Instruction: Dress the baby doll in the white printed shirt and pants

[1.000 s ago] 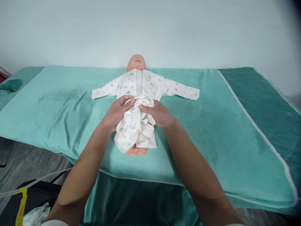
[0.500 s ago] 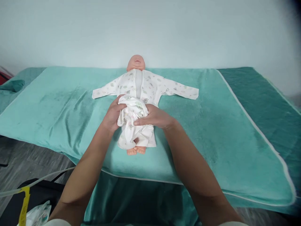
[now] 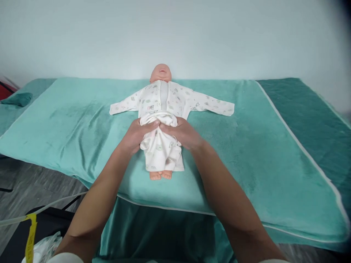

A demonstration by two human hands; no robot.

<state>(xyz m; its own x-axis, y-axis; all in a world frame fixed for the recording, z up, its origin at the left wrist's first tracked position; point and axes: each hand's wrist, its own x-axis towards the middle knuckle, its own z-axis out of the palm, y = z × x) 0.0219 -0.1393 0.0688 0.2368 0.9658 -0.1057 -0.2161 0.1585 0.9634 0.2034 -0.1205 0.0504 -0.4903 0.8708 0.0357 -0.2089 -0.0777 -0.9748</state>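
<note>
A baby doll point(image 3: 161, 74) lies on its back, head toward the wall. It wears a white printed jacket point(image 3: 177, 98), unfastened down the front with both sleeves spread wide. Over its lower body, a bunched white printed baby garment point(image 3: 161, 148) is gathered between my hands. My left hand point(image 3: 138, 134) grips its left side, thumb on top near the middle. Opposite it, my right hand point(image 3: 186, 133) grips the right side, its thumb meeting the left one. Two doll feet point(image 3: 160, 175) show below the cloth; the legs are hidden, and I cannot tell whether the garment is around them.
A green velvety cover point(image 3: 246, 164) with white piping spreads over the bed, against a pale wall point(image 3: 175, 36). At the lower left are a black chair seat point(image 3: 46, 223), a clear plastic bag point(image 3: 45, 246) and a pale tube point(image 3: 60, 200) with a yellow tag point(image 3: 31, 233).
My hands have drawn the bunched garment wider, and both thumbs now meet at its middle. Its lower part hangs straighter over the legs. The view has shifted slightly.
</note>
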